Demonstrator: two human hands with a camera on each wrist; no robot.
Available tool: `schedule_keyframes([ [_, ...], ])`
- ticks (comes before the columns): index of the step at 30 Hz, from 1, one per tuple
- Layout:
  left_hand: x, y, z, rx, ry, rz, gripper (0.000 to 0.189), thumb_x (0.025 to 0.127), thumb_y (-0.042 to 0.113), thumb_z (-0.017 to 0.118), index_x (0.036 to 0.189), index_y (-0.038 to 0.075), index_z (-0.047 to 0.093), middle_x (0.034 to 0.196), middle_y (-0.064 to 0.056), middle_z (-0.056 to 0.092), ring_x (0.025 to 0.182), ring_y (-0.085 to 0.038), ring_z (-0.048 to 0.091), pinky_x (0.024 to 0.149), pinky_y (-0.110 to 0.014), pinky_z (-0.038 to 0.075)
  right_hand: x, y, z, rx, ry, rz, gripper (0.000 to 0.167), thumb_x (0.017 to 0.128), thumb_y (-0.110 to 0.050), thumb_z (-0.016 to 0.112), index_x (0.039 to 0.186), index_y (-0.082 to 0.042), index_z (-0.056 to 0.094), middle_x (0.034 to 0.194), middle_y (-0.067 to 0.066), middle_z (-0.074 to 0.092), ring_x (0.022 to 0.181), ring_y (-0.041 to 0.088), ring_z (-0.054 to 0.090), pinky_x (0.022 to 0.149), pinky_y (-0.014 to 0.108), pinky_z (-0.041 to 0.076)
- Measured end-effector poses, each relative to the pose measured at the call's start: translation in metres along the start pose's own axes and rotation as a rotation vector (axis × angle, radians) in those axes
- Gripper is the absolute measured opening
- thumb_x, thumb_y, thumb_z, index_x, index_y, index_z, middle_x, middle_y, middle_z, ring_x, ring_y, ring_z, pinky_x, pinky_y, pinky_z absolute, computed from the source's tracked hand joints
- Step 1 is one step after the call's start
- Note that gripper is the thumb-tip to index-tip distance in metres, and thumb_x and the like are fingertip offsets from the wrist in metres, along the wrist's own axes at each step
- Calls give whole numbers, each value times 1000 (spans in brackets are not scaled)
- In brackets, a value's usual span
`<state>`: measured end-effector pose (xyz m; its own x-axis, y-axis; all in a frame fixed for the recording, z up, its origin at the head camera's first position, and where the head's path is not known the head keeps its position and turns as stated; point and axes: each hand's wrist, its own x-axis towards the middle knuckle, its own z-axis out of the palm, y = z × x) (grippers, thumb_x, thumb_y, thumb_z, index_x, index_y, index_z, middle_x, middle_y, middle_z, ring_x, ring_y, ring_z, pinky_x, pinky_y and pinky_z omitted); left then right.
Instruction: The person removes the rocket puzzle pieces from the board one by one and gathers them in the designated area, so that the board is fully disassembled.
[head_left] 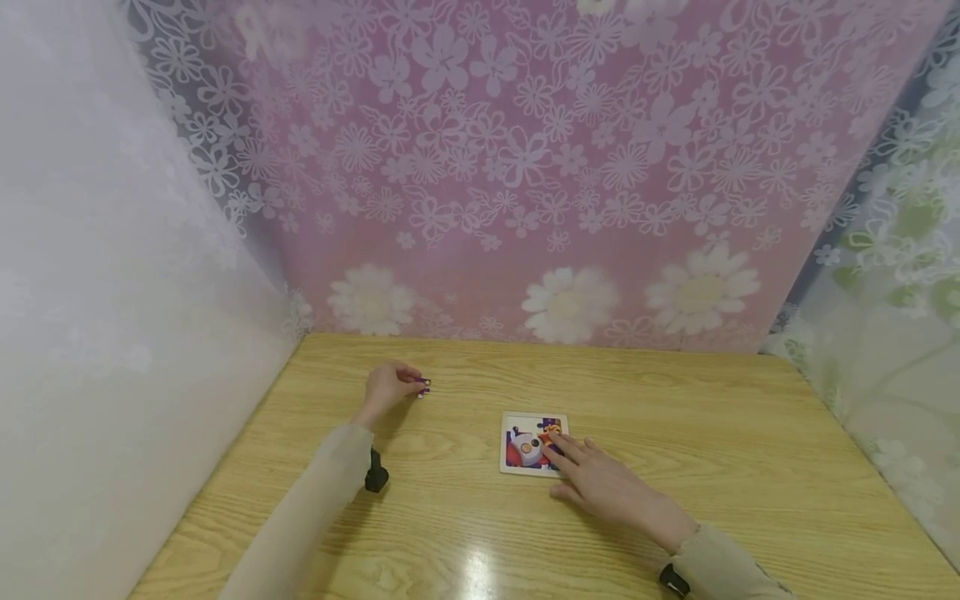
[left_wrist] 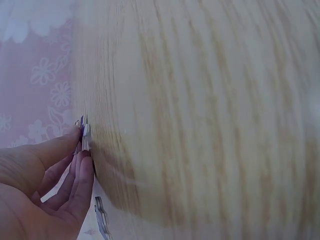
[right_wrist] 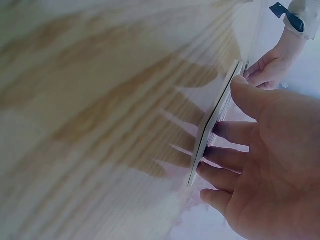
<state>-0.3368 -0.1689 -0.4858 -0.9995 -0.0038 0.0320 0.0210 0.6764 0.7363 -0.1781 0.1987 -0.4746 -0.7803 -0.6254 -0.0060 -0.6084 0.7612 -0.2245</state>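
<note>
My left hand (head_left: 392,387) pinches a small dark purple jigsaw piece (left_wrist: 86,134) between thumb and fingertips, close over the table left of the puzzle. Another jigsaw piece (left_wrist: 101,218) lies just beside that hand, seen edge-on in the left wrist view. A square jigsaw puzzle in a pale frame (head_left: 513,470) lies flat on the table, showing a white cartoon figure on red and purple. Pale backing shows along its upper left part. My right hand (head_left: 606,490) rests on the puzzle's right side with fairly straight, spread fingers, which hide part of the picture.
The wood-grain table (head_left: 675,400) reaches back to a pink flowered curtain (head_left: 480,167). A pale sheet (head_left: 112,292) borders the left side, and a flowered one (head_left: 892,333) the right. Each wrist wears a black strap (head_left: 376,472).
</note>
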Motion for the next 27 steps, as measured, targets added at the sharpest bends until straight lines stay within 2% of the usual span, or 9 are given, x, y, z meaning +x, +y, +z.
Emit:
schedule_keyframes([
  [8, -3, 1, 0, -25, -25, 1, 18, 87, 12, 82, 101, 1, 78, 93, -11, 77, 83, -24, 72, 72, -32, 58, -1, -1, 0, -18, 21, -18, 59, 106, -36, 54, 151, 0, 44, 156, 27, 38, 142, 44, 39, 115, 62, 31],
  [10, -4, 2, 0, -4, -25, 15, 18, 87, 13, 81, 101, 2, 79, 93, -11, 77, 83, -23, 72, 72, -32, 58, -1, 0, 0, -16, 16, -13, 59, 106, -36, 53, 152, 0, 44, 157, 26, 37, 143, 44, 38, 116, 62, 30],
  [13, -4, 3, 0, 19, -18, 24, 16, 90, 15, 79, 101, 3, 78, 95, -11, 77, 86, -25, 72, 72, -34, 57, -1, 1, 0, 2, 1, 1, 60, 106, -37, 52, 153, -1, 42, 158, 25, 36, 145, 42, 37, 117, 61, 28],
  [17, -1, 5, -1, 13, 9, 31, 20, 98, 21, 70, 107, 5, 77, 101, -10, 76, 83, -23, 71, 64, -31, 53, 0, 3, -1, 58, -23, 22, 60, 106, -38, 52, 154, -2, 42, 159, 24, 34, 146, 42, 35, 117, 63, 26],
  [21, -6, 14, -1, -64, 18, 70, 26, 102, 23, 64, 116, 3, 73, 105, -14, 74, 81, -25, 72, 62, -29, 55, 0, 4, -3, 105, -38, 47, 60, 106, -39, 52, 153, -3, 42, 160, 25, 33, 144, 46, 35, 117, 65, 26],
  [27, -18, 33, 11, -235, -14, 106, 26, 103, 17, 62, 118, -3, 71, 106, -21, 72, 90, -35, 73, 72, -39, 62, 1, 4, -2, 137, -13, 60, 63, 105, -43, 53, 152, -2, 43, 159, 23, 35, 144, 46, 35, 115, 68, 25],
])
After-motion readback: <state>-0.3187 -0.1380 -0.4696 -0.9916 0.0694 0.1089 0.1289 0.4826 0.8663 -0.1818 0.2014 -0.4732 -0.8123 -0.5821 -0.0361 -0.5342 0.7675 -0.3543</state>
